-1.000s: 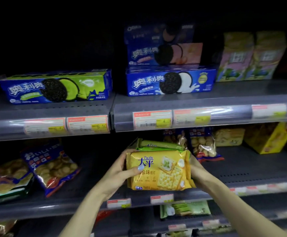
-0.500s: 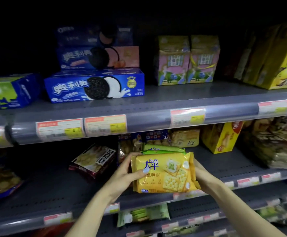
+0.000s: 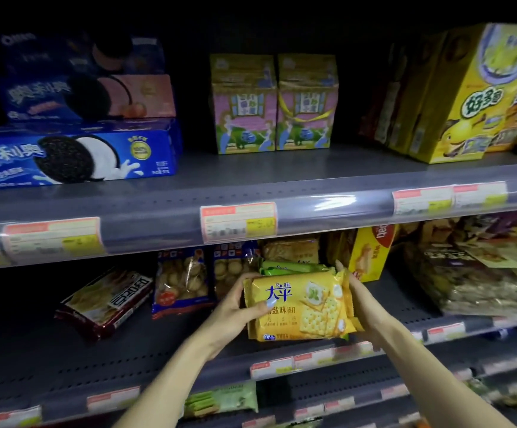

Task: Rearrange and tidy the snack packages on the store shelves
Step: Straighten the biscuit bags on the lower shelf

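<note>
**At the middle shelf, two hands on a cracker stack**

Before the middle shelf [image 3: 405, 291], a person holds a small stack of packs at its front edge. The left hand [image 3: 235, 307] grips the yellow pack [image 3: 300, 307] from its left side, thumb across the front. The right hand [image 3: 362, 307] clasps the right side, fingers curled behind. Two green packs [image 3: 291, 268] show just above and behind the yellow one, apparently held with it.

Behind them stand two blue biscuit bags [image 3: 183, 282] side by side, and one dark red pack [image 3: 106, 301] lies tilted to the left. On the top shelf [image 3: 281, 171] I count three blue Oreo boxes [image 3: 75, 156] stacked, two pink house-shaped cartons [image 3: 272, 103] touching, and a row of yellow boxes [image 3: 467, 97] at the right, too dim to count.
</note>
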Motion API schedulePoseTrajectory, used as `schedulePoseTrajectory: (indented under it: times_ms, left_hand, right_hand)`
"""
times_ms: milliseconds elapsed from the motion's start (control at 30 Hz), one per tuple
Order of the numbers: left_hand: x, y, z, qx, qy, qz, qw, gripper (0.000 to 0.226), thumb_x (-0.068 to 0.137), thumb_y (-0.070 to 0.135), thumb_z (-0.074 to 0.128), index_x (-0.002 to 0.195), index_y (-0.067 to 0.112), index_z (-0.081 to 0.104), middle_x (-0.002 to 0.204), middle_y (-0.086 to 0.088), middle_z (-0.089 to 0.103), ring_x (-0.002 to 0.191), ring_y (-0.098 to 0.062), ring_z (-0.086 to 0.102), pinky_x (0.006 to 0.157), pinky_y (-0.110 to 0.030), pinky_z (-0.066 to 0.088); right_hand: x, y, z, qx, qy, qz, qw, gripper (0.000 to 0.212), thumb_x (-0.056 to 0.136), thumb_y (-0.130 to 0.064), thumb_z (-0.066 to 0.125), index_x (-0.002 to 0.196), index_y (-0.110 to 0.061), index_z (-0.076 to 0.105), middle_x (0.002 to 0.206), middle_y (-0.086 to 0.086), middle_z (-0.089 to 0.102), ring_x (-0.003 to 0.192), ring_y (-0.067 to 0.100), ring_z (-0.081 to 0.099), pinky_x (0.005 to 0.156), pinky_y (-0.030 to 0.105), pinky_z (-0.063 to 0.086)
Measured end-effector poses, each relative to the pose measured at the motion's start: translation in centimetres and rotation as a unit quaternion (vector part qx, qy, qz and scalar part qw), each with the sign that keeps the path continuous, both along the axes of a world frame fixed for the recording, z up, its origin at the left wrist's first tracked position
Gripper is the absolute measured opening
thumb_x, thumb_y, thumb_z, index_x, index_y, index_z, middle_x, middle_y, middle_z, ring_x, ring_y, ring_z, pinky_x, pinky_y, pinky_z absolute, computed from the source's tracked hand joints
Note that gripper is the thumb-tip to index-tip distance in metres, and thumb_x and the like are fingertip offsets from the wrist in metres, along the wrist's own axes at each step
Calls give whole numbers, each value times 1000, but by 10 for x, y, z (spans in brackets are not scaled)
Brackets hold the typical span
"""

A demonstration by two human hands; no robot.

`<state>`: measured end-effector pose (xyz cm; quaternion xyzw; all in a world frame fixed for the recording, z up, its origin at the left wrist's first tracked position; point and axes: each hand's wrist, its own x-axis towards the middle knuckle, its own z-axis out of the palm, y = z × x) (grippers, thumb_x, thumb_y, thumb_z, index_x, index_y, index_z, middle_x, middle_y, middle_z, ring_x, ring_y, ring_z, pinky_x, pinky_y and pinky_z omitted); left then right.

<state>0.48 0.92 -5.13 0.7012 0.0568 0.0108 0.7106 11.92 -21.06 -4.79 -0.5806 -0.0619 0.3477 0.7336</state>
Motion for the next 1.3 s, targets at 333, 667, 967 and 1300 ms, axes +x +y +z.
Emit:
schedulePoseTrajectory:
  times_ms: [333, 667, 967, 1300]
  left_hand:
    - [23, -24, -17, 35, -18, 9, 999, 48, 81, 19, 73, 119, 33, 47, 116, 8, 63, 100, -2, 64, 76, -22, 54]
    - [28, -25, -28, 45, -25, 7, 999, 52, 73, 37, 79, 116, 42, 51, 119, 6, 62, 111, -8, 61, 86, -31, 54]
    - [33, -25, -28, 77, -23, -5, 997, 61, 64, 54, 81, 116, 47, 49, 124, 7, 57, 114, -6, 58, 94, -37, 53]
    - [34, -23, -24, 125, -54, -17, 991, 94, 67, 58, 78, 137, 65, 15, 152, 19, 25, 138, -5, 34, 110, -37, 40]
  right_hand:
    - [34, -8, 9, 25, -74, -4, 997, 33, 66, -70, 66, 64, -82, 35, 74, -39, 62, 77, -9, 68, 63, 20, 57]
    - [53, -25, -7, 15, -32, 100, 994, 87, 50, -61, 85, 125, -24, 58, 118, 4, 70, 108, 23, 67, 76, 32, 58]
    - [56, -49, -15, 82, -8, 138, 987, 128, 29, -44, 97, 140, -23, 38, 118, 7, 69, 122, 29, 57, 94, 46, 49]
    - [45, -49, -14, -147, -196, 179, 953, 119, 47, -29, 93, 144, -29, 25, 123, -7, 67, 116, 11, 61, 105, 34, 44]
